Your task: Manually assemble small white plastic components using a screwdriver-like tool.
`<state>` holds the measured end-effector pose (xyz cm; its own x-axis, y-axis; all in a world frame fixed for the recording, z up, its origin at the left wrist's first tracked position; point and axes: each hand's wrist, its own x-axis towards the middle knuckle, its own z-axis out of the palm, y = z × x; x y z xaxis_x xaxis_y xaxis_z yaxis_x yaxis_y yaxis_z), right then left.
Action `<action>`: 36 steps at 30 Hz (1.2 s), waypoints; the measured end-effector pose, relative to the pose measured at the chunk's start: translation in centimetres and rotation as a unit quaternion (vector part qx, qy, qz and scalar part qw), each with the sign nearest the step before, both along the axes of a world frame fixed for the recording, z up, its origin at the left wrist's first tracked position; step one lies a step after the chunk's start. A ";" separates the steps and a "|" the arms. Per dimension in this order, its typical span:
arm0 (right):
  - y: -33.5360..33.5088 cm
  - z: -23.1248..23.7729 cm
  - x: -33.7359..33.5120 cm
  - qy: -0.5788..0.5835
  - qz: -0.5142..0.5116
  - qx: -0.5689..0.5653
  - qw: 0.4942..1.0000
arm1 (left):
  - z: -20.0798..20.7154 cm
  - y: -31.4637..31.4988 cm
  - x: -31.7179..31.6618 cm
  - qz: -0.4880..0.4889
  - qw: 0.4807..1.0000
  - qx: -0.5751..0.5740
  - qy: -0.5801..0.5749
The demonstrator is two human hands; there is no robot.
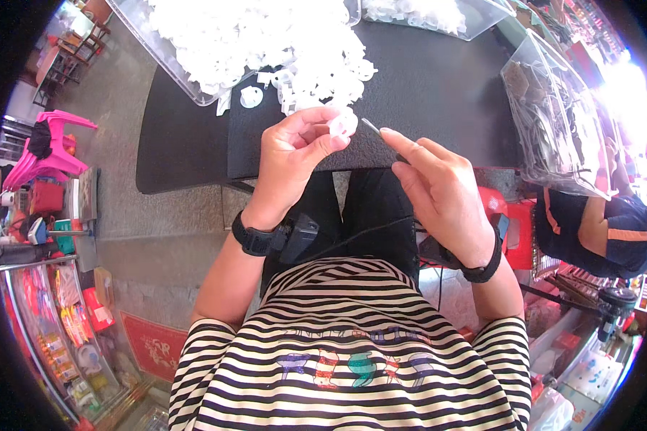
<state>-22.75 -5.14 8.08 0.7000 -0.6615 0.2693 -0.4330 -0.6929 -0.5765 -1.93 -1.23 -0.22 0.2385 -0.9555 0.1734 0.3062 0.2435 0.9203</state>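
Left hand (295, 147), upper middle of frame: grip closed to a pinch, thumb and fingertips on a white part (343, 125). Part was short and roundish, pierced; no clear long axis, and its facing could not be told. It was held just over the near edge of the black desk (438, 90).

Right hand (442, 183), right of centre: grip closed round a thin metal tool (371, 127), rear end hidden in the fingers. Tool's long axis ran slantwise, upper left to lower right; tip pointed up and left, just beside the part, seemingly with a slight gap.

Counts: one tool; one part in hand; one loose round piece (251, 97) on the desk, left of the heap (316, 75). Heap too dense to count, spilling from a clear tub (167, 63), upper left. Second tub (487, 20), upper right, also held white pieces. One clear box (569, 184), right, held thin strips, number unclear.
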 end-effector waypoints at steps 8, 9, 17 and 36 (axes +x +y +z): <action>1.0 -0.3 -0.1 0.050 -0.011 -0.024 0.998 | 0.2 0.0 -0.1 0.000 0.998 -0.015 -0.065; 1.0 -0.4 0.0 0.062 -0.015 -0.030 0.998 | 0.3 0.1 -0.2 0.000 0.998 -0.014 -0.064; 1.0 -0.1 1.2 0.128 -0.022 -0.085 0.988 | 0.2 0.1 -0.4 0.026 0.987 -0.040 -0.156; -2.2 -0.4 0.6 -0.069 -0.035 0.064 0.995 | 0.2 -0.1 0.1 -0.013 1.000 0.017 0.014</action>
